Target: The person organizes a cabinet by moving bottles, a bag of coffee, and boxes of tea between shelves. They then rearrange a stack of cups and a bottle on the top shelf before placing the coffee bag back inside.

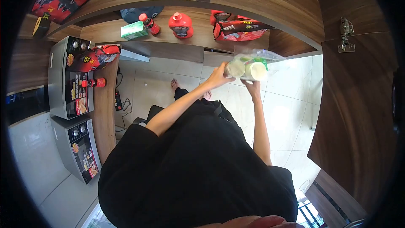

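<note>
A clear plastic bag (272, 55) holds pale cups, apparently paper, with green print; two round ends (256, 71) face me. My left hand (218, 77) grips the bag's left side, fingers curled behind it. From below, my right hand (252, 88) holds the near edge between thumb and fingers. The package hangs in front of the shelf, over the tiled floor. Part of the bag is blurred, and the fingers on its far side are hidden.
On the shelf ahead stand a red jug (181, 25), a small red bottle (149, 24), a green-white box (134, 30) and red packages (240, 31). Two toaster-oven-like appliances (59, 80) stand left. A wooden cabinet door (352, 101) is on the right. Cables (123, 107) lie on the floor.
</note>
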The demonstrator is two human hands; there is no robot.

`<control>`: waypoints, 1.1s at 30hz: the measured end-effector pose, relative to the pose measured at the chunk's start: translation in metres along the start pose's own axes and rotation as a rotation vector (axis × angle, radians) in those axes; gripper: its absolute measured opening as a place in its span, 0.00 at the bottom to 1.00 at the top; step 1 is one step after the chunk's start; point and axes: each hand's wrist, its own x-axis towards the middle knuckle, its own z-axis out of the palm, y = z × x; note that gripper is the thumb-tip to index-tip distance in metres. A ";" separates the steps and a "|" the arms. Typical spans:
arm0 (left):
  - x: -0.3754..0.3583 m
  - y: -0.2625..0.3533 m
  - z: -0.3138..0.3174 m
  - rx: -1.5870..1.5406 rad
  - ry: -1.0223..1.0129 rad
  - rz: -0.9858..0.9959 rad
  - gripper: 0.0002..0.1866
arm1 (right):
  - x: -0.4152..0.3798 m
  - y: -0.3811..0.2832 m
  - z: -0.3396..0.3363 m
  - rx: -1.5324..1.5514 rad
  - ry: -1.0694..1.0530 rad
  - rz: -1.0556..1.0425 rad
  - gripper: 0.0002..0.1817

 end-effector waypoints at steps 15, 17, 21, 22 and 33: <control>0.150 -0.041 0.010 -0.055 0.025 0.066 0.40 | 0.155 0.031 0.007 0.214 0.131 -0.004 0.34; 0.163 -0.065 0.026 -0.016 0.033 0.155 0.39 | 0.164 0.034 0.007 0.113 0.122 0.003 0.32; 0.184 -0.061 0.040 0.151 0.049 0.129 0.35 | 0.189 0.046 0.004 -0.024 0.191 0.130 0.31; 0.189 -0.061 0.046 0.159 0.047 0.093 0.36 | 0.194 0.047 0.000 -0.046 0.216 0.185 0.32; 0.155 -0.042 0.062 0.096 0.380 0.005 0.39 | 0.137 0.007 0.004 0.101 0.393 -0.030 0.41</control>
